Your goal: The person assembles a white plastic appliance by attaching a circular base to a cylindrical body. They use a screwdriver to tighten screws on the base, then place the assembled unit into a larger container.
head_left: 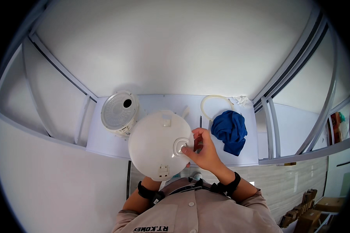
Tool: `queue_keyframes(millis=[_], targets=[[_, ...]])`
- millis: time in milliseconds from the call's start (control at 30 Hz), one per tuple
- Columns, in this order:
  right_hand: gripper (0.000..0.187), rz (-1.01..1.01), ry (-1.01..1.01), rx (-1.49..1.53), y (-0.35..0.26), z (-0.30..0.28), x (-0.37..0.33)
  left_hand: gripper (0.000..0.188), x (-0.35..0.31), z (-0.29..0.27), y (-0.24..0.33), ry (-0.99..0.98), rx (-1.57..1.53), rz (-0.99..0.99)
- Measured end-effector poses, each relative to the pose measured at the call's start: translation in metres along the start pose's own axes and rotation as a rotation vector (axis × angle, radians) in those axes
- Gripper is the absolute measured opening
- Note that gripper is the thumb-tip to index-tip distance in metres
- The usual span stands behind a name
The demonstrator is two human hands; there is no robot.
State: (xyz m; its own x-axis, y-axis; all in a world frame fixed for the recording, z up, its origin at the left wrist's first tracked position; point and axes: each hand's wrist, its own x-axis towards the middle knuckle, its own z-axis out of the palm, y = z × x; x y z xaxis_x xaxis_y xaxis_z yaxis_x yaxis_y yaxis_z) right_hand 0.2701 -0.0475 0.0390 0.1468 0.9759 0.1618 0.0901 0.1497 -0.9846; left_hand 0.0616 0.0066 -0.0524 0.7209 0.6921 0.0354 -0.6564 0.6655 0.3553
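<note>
A large round white plastic cover (153,141) is held up in front of me, over the near edge of the table. It has a small oval recess near its right rim and square fittings at its top and bottom. My right hand (204,151) grips that rim, with the thumb on the recess and the other fingers curled at the edge. My left forearm (151,184) runs up beneath the cover, which hides most or all of the left hand; its grip does not show.
The white table (167,101) carries a round white tub (120,112) with a black hole in its top, at left. On the right lie a crumpled blue cloth (230,132), a pale ring (204,101), a dark thin tool (200,121) and white crumpled material (243,101). Metal frames flank the table.
</note>
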Motion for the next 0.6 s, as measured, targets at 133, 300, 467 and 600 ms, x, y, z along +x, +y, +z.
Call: queue_keyframes(millis=[133,300,467,600], targets=[[0.069,0.149,-0.093,0.006,-0.002,-0.006,0.005,0.067,-0.003,0.005,0.004,0.012,0.051,0.002],[0.065,0.166,-0.145,-0.085,0.002,-0.012,0.014,0.065,-0.005,0.013,0.010,0.013,0.126,0.011],[0.053,-0.001,0.058,-0.167,0.000,-0.005,0.006,0.064,-0.009,0.032,0.013,0.059,0.368,0.060],[0.054,0.100,-0.207,0.341,0.015,-0.006,0.010,0.063,0.009,0.055,0.009,0.283,1.049,0.206]])
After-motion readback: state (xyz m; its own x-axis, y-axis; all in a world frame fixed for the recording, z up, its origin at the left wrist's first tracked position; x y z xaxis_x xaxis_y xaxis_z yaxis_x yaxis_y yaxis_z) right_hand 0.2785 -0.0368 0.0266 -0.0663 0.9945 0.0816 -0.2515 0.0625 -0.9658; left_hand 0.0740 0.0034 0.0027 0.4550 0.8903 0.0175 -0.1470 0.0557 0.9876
